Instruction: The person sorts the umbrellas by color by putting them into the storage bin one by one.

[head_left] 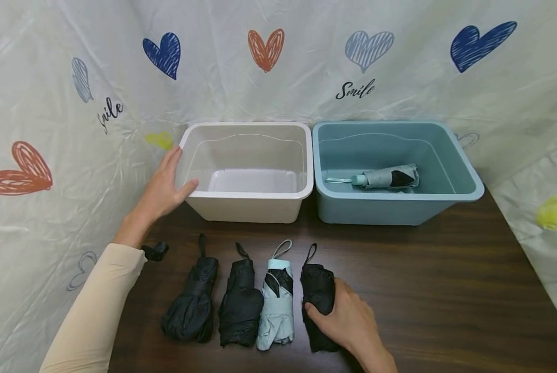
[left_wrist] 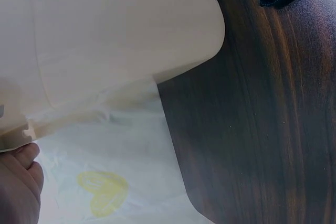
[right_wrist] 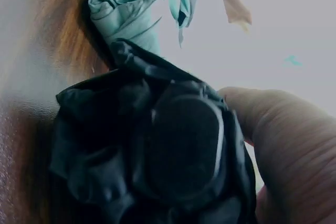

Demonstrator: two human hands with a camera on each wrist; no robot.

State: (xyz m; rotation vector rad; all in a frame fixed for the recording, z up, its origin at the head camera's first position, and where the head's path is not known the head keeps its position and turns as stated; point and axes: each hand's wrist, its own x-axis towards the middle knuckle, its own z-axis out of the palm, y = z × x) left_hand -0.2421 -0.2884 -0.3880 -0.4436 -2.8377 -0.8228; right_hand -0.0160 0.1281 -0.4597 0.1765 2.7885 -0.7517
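My right hand [head_left: 353,318] grips a folded black umbrella [head_left: 318,287] at the right end of a row, thumb over its top and fingers along its far side. In the right wrist view the end of that black umbrella [right_wrist: 184,145] fills the middle, with the thumb [right_wrist: 289,135] beside it. Left of it lies a light blue umbrella [head_left: 278,311], then two more black umbrellas, one plump [head_left: 241,305] and one at the far left [head_left: 194,300]. My left hand [head_left: 162,186] rests on the left rim of the beige bin [head_left: 248,207], fingers along the edge.
The beige bin stands beside a blue bin [head_left: 367,210] at the back of the dark wooden table [head_left: 446,290]. Inside the blue bin lies another light blue umbrella [head_left: 385,177]. A white sheet with printed hearts [head_left: 306,62] hangs behind and to the sides.
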